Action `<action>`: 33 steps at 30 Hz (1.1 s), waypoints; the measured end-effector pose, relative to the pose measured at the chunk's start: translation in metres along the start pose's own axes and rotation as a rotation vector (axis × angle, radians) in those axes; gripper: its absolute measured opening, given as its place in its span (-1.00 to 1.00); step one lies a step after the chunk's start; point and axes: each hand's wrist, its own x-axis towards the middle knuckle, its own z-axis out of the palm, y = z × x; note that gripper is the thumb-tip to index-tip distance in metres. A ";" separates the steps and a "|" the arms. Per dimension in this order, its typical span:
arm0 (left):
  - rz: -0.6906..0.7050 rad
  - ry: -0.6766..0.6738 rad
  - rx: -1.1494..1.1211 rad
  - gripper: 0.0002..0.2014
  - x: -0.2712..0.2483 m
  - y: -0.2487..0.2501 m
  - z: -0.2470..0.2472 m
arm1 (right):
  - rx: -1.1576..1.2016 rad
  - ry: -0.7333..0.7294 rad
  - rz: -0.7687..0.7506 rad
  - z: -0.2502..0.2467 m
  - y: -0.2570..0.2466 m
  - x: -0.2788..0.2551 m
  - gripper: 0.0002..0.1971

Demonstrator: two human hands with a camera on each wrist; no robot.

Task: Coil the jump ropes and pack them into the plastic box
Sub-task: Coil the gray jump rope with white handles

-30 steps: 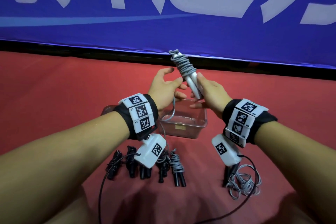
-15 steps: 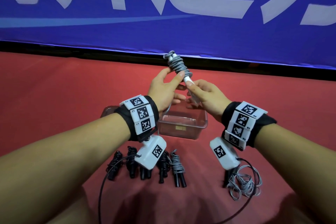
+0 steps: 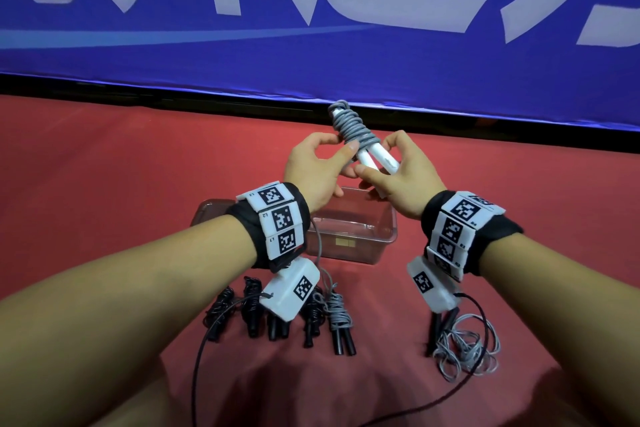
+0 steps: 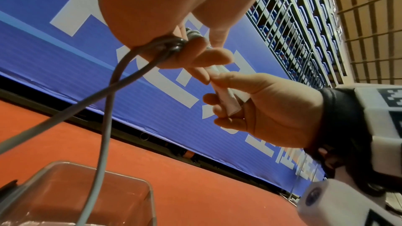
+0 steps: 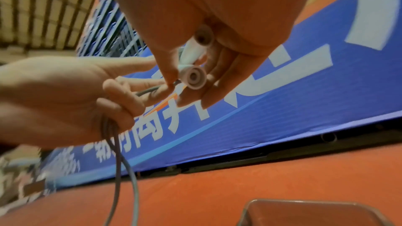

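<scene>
My right hand (image 3: pixel 391 177) grips the two white handles (image 3: pixel 377 158) of a jump rope, held slanted above the clear plastic box (image 3: pixel 360 246). Grey cord (image 3: pixel 351 128) is wound round the handles' upper part. My left hand (image 3: pixel 322 166) pinches that cord beside the winding, and a loose loop of the grey cord (image 4: pixel 104 109) hangs from it toward the plastic box (image 4: pixel 65 195). From the right wrist view the handles' round end caps (image 5: pixel 194 76) show between my fingers. The box looks empty inside.
Several coiled black ropes (image 3: pixel 249 308) and one grey-corded bundle with black handles (image 3: pixel 341 322) lie in a row on the red floor in front of the box. A loose grey rope (image 3: pixel 464 347) lies at the right. A blue banner (image 3: pixel 311 28) stands behind.
The handles have tilted further left and sunk a little. My left hand has moved up along them to the winding, and the cord wraps sit lower on the handles.
</scene>
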 end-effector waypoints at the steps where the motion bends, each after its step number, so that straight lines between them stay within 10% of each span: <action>1: -0.001 0.014 0.011 -0.65 0.001 -0.001 0.000 | 0.008 -0.030 0.010 0.001 0.001 -0.001 -0.58; 7: -0.022 -0.052 -0.013 -0.69 0.003 -0.002 -0.005 | 0.187 -0.173 0.174 0.003 -0.005 -0.006 -0.76; 12: -0.014 -0.051 -0.058 -0.68 0.004 -0.002 -0.004 | 0.401 -0.214 0.420 -0.003 -0.012 -0.004 -0.49; 23: -0.018 -0.069 -0.062 -0.74 0.006 -0.004 -0.008 | 0.468 -0.320 0.394 -0.007 -0.015 -0.005 -0.55; 33: -0.089 -0.085 -0.054 -0.71 0.007 -0.003 -0.009 | 0.302 -0.079 0.210 -0.005 -0.004 0.002 -0.59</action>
